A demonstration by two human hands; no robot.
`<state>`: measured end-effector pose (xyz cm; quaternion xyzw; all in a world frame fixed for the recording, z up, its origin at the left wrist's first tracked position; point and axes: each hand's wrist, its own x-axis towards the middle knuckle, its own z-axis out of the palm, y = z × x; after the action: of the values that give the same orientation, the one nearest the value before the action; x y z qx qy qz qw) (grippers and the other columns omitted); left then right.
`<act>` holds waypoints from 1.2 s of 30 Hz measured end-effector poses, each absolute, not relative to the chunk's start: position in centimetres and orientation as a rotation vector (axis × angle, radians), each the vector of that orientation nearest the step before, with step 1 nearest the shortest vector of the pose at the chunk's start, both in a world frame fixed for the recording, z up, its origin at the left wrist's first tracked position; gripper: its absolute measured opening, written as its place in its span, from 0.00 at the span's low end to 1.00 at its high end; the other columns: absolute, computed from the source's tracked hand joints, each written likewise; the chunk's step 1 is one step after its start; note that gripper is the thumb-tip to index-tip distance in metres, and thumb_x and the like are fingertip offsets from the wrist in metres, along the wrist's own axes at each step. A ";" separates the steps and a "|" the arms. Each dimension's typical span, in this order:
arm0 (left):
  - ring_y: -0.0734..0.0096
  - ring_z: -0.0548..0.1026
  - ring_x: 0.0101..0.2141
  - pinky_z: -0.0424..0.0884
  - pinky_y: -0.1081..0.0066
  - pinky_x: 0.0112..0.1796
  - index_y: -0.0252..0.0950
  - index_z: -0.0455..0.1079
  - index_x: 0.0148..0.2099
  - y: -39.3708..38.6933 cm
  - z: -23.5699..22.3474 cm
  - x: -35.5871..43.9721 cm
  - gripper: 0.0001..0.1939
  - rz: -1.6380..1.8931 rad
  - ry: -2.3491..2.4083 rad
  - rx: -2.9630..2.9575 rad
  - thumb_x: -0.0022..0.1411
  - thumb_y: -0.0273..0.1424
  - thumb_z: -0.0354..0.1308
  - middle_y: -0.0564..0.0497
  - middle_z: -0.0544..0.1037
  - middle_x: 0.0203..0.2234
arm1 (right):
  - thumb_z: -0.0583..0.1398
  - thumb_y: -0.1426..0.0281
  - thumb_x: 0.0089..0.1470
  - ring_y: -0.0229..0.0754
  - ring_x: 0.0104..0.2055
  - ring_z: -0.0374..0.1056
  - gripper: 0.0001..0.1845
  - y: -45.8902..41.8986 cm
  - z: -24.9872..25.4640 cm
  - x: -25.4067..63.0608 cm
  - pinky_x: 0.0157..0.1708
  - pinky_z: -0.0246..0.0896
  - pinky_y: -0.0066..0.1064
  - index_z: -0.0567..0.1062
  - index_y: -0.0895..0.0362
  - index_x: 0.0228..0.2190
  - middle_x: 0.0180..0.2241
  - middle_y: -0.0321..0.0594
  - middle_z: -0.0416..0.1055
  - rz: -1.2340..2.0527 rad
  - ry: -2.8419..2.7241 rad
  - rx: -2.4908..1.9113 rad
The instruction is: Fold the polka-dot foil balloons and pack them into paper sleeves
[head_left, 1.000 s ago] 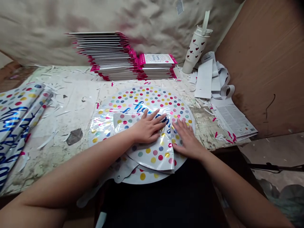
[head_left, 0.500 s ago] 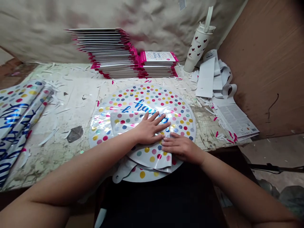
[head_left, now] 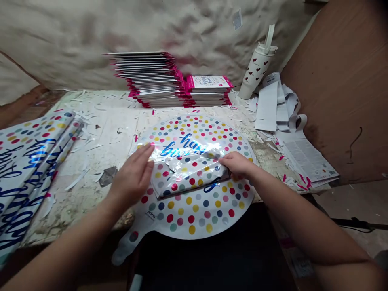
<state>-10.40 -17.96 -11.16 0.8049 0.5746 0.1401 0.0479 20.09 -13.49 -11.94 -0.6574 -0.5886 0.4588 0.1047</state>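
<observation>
A folded foil balloon (head_left: 189,176) with coloured dots lies as a narrow band across a round polka-dot foil balloon (head_left: 194,212) printed with blue script. My right hand (head_left: 238,163) curls over the band's right end and holds it. My left hand (head_left: 131,178) hovers with fingers apart just left of the band, its fingertips at the round balloon's shiny middle. The round balloon's tail (head_left: 129,244) points toward me at lower left, over the table edge.
A pile of folded dotted foil balloons (head_left: 33,169) lies at the left of the paint-stained table (head_left: 103,141), which is strewn with paper scraps. Stacks of pink-edged packets (head_left: 151,76) stand behind. A heart-print tumbler (head_left: 256,68), white paper strips (head_left: 266,107) and printed sheets (head_left: 307,159) sit at the right.
The balloon on top has gone from a wide fold to a narrow band. My left hand has lifted off it and moved left, and more of the round balloon shows.
</observation>
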 end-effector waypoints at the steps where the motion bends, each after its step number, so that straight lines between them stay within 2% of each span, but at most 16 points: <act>1: 0.63 0.51 0.61 0.55 0.59 0.57 0.36 0.48 0.64 -18.8 -11.1 -9.1 0.25 0.527 1.664 2.542 0.67 0.35 0.37 0.47 0.55 0.61 | 0.56 0.59 0.52 0.35 0.10 0.59 0.19 -13.3 -11.9 20.0 0.09 0.53 0.26 0.67 0.56 0.17 0.10 0.34 0.63 1.344 -1.743 -1.948; 4: 0.57 0.46 0.62 0.48 0.55 0.59 0.34 0.47 0.65 -20.9 -12.0 -5.2 0.29 0.277 1.144 2.824 0.65 0.41 0.40 0.44 0.51 0.62 | 0.56 0.61 0.51 0.40 0.15 0.65 0.15 -13.8 -11.7 19.9 0.15 0.61 0.29 0.71 0.57 0.20 0.14 0.39 0.68 1.238 -1.787 -1.979; 6: 0.52 0.46 0.62 0.47 0.53 0.58 0.30 0.46 0.65 -21.7 -13.2 -3.6 0.34 0.082 1.046 2.840 0.64 0.46 0.40 0.40 0.49 0.62 | 0.56 0.64 0.52 0.47 0.29 0.71 0.11 -14.8 -11.7 19.4 0.27 0.68 0.36 0.74 0.58 0.32 0.27 0.47 0.75 0.985 -1.838 -1.979; 7: 0.51 0.46 0.61 0.47 0.53 0.58 0.29 0.45 0.65 -21.8 -13.8 -3.2 0.35 0.031 1.043 2.828 0.64 0.47 0.39 0.39 0.48 0.62 | 0.55 0.66 0.53 0.51 0.38 0.71 0.14 -15.4 -11.9 19.0 0.35 0.67 0.41 0.73 0.58 0.40 0.36 0.51 0.74 0.794 -1.909 -1.927; 9: 0.51 0.44 0.62 0.45 0.53 0.58 0.29 0.42 0.66 -21.9 -14.6 -3.2 0.37 -0.003 1.055 2.810 0.63 0.49 0.38 0.39 0.47 0.63 | 0.52 0.67 0.56 0.55 0.55 0.59 0.22 -16.5 -12.7 18.1 0.52 0.55 0.50 0.64 0.57 0.53 0.54 0.52 0.63 0.428 -2.153 -1.696; 11: 0.52 0.43 0.62 0.42 0.53 0.58 0.31 0.40 0.66 -21.8 -15.0 -3.6 0.37 0.009 1.061 2.811 0.63 0.50 0.37 0.40 0.45 0.63 | 0.49 0.64 0.58 0.54 0.62 0.47 0.26 -17.3 -13.8 17.6 0.58 0.40 0.54 0.58 0.56 0.57 0.60 0.48 0.52 0.256 -2.407 -1.485; 13: 0.53 0.43 0.62 0.41 0.55 0.59 0.32 0.38 0.66 -21.8 -15.0 -4.0 0.38 0.016 1.064 2.815 0.63 0.50 0.37 0.41 0.44 0.63 | 0.47 0.58 0.59 0.55 0.63 0.44 0.30 -17.7 -14.8 18.0 0.58 0.35 0.58 0.54 0.58 0.59 0.62 0.50 0.48 0.275 -2.490 -1.553; 15: 0.55 0.43 0.62 0.40 0.56 0.59 0.33 0.36 0.66 -21.8 -14.9 -4.2 0.38 0.005 1.062 2.814 0.63 0.50 0.37 0.41 0.43 0.63 | 0.47 0.54 0.58 0.58 0.63 0.42 0.35 -17.9 -15.2 19.2 0.56 0.38 0.61 0.52 0.63 0.60 0.62 0.56 0.46 0.240 -2.397 -1.732; 18: 0.55 0.43 0.62 0.40 0.56 0.59 0.34 0.36 0.66 -21.7 -14.8 -4.4 0.38 -0.004 1.050 2.806 0.62 0.51 0.38 0.41 0.43 0.63 | 0.52 0.59 0.56 0.56 0.64 0.40 0.33 -18.6 -14.7 21.0 0.58 0.42 0.55 0.54 0.61 0.59 0.62 0.54 0.45 0.146 -2.532 -1.454; 22: 0.55 0.45 0.62 0.42 0.56 0.59 0.33 0.41 0.66 -21.6 -14.4 -3.9 0.37 0.000 1.022 2.794 0.63 0.50 0.38 0.42 0.46 0.63 | 0.49 0.78 0.56 0.52 0.58 0.56 0.20 -19.8 -13.4 21.3 0.57 0.46 0.52 0.68 0.60 0.50 0.53 0.53 0.65 -0.050 -2.752 -1.050; 25: 0.54 0.51 0.61 0.48 0.56 0.58 0.29 0.49 0.64 -21.4 -13.6 -2.8 0.33 -0.003 1.174 2.749 0.63 0.44 0.42 0.39 0.54 0.61 | 0.48 0.78 0.57 0.51 0.49 0.67 0.16 -21.2 -12.0 19.9 0.57 0.45 0.54 0.73 0.61 0.42 0.40 0.50 0.74 -0.260 -2.686 -1.001; 27: 0.52 0.57 0.58 0.53 0.56 0.57 0.26 0.55 0.61 -21.2 -13.2 -2.3 0.28 -0.004 1.335 2.694 0.62 0.35 0.46 0.36 0.60 0.58 | 0.50 0.77 0.57 0.49 0.51 0.65 0.15 -22.6 -11.3 19.2 0.60 0.44 0.51 0.71 0.58 0.44 0.40 0.45 0.74 -0.261 -2.652 -0.790; 29: 0.52 0.60 0.57 0.59 0.57 0.54 0.28 0.58 0.60 -21.0 -13.0 -2.4 0.26 0.034 1.424 2.636 0.59 0.29 0.48 0.37 0.63 0.56 | 0.53 0.76 0.56 0.48 0.58 0.57 0.22 -23.7 -11.5 19.4 0.61 0.43 0.49 0.63 0.51 0.53 0.48 0.42 0.69 -0.174 -2.546 -0.709; 31: 0.52 0.58 0.58 0.62 0.58 0.53 0.35 0.55 0.62 -20.8 -13.2 -3.0 0.29 0.092 1.343 2.621 0.58 0.28 0.50 0.41 0.61 0.58 | 0.56 0.72 0.54 0.50 0.63 0.46 0.35 -24.2 -12.6 20.3 0.60 0.44 0.52 0.49 0.48 0.60 0.59 0.43 0.56 -0.026 -2.352 -0.923; 34: 0.50 0.50 0.61 0.58 0.53 0.55 0.46 0.51 0.63 -20.7 -13.6 -4.0 0.32 0.073 1.075 2.672 0.58 0.29 0.53 0.46 0.54 0.62 | 0.60 0.67 0.50 0.56 0.65 0.34 0.51 -23.6 -14.8 21.9 0.58 0.47 0.55 0.31 0.55 0.62 0.64 0.51 0.35 0.227 -2.110 -1.325; 36: 0.45 0.45 0.61 0.53 0.47 0.55 0.52 0.50 0.63 -20.6 -13.8 -4.1 0.33 -0.005 0.952 2.706 0.57 0.27 0.53 0.48 0.49 0.63 | 0.59 0.67 0.51 0.56 0.65 0.31 0.52 -22.8 -15.6 22.4 0.58 0.45 0.54 0.28 0.57 0.62 0.64 0.52 0.31 0.270 -2.193 -1.289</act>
<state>-4.12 -20.64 -13.83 0.9345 0.3287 -0.0017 0.1363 22.38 -22.84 -15.55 -0.4826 -0.8211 0.1013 0.2874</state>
